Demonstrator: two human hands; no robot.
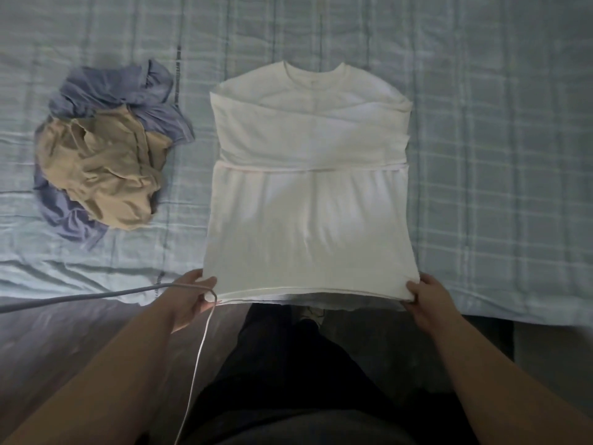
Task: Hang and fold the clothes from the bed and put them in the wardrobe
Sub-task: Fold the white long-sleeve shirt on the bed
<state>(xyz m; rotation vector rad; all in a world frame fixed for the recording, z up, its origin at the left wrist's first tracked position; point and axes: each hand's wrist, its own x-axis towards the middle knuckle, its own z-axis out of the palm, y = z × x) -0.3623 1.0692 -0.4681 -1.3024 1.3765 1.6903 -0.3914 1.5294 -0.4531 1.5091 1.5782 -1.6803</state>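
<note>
A white long-sleeved top (309, 200) lies flat on the bed, collar away from me, with both sleeves folded across the chest. Its hem hangs at the bed's near edge. My left hand (189, 300) pinches the hem's left corner. My right hand (428, 300) pinches the hem's right corner. A crumpled heap of clothes lies to the left: a beige garment (106, 175) on top of a blue-grey garment (128, 91).
The bed is covered by a pale blue checked quilt (497, 155). A grey cable (80, 297) and a thin white cord (199, 358) cross by my left hand. Wooden floor (64, 342) lies below the bed's edge. My dark-clothed legs stand against the bed.
</note>
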